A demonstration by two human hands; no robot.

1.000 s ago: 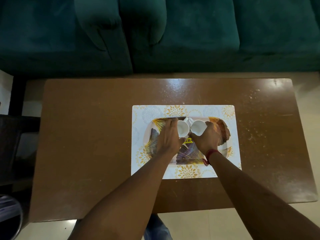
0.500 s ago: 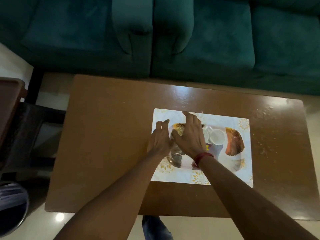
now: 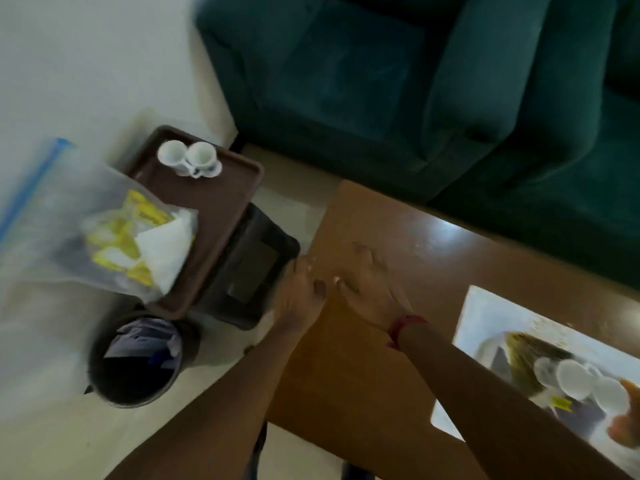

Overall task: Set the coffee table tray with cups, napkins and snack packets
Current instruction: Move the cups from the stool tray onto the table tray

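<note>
- Both hands are out over the near-left corner of the coffee table [image 3: 398, 358], palms down, fingers spread loose. The left hand [image 3: 299, 292] and the right hand [image 3: 372, 289] hold nothing, though the picture is smeared with motion and fine detail is lost.
- Behind the right wrist, well apart from the fingers, the patterned tray [image 3: 512, 362] sits on a pale placemat [image 3: 485, 313] with white cups [image 3: 581, 379] already on it; I count two or three, I cannot be sure.
- Ahead of the left hand, off the table edge, a brown tray [image 3: 214, 216] rests on a dark stool [image 3: 256, 271]. On it, at the far end from the fingers, stand two more cups [image 3: 188, 159]; nearer is a clear zip bag [image 3: 86, 220] holding yellow snack packets [image 3: 121, 244] and white napkins [image 3: 164, 251].
- Below that, a dark bin [image 3: 138, 358] stands on the floor.
- My guess is the reach is for the bag or the spare cups.
- Risks: the brown tray overhangs the stool, so a push on its edge may tip it and send cups down; the slack bag could drag them, or spill into the bin.
</note>
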